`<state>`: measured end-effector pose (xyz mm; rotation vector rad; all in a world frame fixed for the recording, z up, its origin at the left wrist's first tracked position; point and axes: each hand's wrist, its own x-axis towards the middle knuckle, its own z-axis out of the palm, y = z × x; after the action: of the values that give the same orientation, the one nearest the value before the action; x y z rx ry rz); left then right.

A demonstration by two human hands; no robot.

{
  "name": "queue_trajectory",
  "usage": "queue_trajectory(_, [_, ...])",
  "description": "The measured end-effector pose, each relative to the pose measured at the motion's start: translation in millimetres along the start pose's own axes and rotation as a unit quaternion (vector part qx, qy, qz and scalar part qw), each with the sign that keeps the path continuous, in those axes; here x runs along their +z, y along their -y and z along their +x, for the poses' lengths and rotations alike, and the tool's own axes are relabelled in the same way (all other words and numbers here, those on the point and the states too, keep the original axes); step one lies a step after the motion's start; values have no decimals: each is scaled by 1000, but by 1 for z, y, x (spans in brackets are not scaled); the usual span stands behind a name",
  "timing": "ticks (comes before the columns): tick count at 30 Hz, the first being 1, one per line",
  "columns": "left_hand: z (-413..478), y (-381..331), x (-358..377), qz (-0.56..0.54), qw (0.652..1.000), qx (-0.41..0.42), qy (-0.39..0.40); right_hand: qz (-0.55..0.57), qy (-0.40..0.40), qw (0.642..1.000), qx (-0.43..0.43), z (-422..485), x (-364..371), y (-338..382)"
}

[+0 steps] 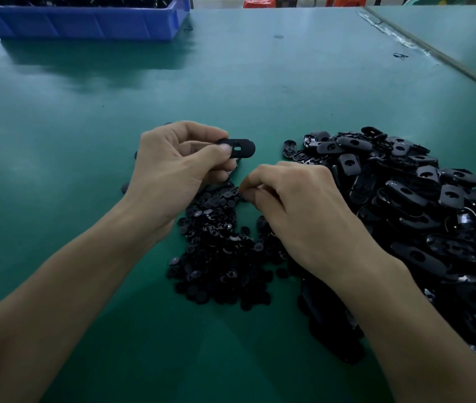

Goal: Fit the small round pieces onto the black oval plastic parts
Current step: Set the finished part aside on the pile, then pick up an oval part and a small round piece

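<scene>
Mid-frame, left hand [172,167]: pinches an oval part [238,148].
Right hand [298,210]: fingertips together over the round pieces [219,245]; contents hidden.

Green table [260,82] open from 10 to 1 o'clock. Oval-part heap [405,205] blocks 3 to 5; round-piece pile [219,245] fills centre; blue bin [85,24] at 11.

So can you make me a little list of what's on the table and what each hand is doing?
left hand: pinches one oval part, lifted above the table
right hand: fingertips pinched at the edge of the round pieces; what they hold is hidden
round pieces: heap between the wrists
oval parts pile: right of the right hand
blue bin: far left
table: green
</scene>
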<state>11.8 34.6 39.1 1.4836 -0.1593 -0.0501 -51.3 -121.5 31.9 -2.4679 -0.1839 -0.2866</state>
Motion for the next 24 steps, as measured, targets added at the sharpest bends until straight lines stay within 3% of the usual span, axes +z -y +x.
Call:
queue_trajectory(11, [1, 1, 0, 7, 1000, -8, -2, 65, -40, 996, 41, -1, 0, 0])
queue_trajectory(18, [2, 3, -2, 14, 1000, 0, 6, 66, -99, 993, 16, -1, -3, 2])
queue_trajectory(24, [1, 5, -2, 32, 999, 20, 21, 135, -144, 980, 36, 3, -5, 0])
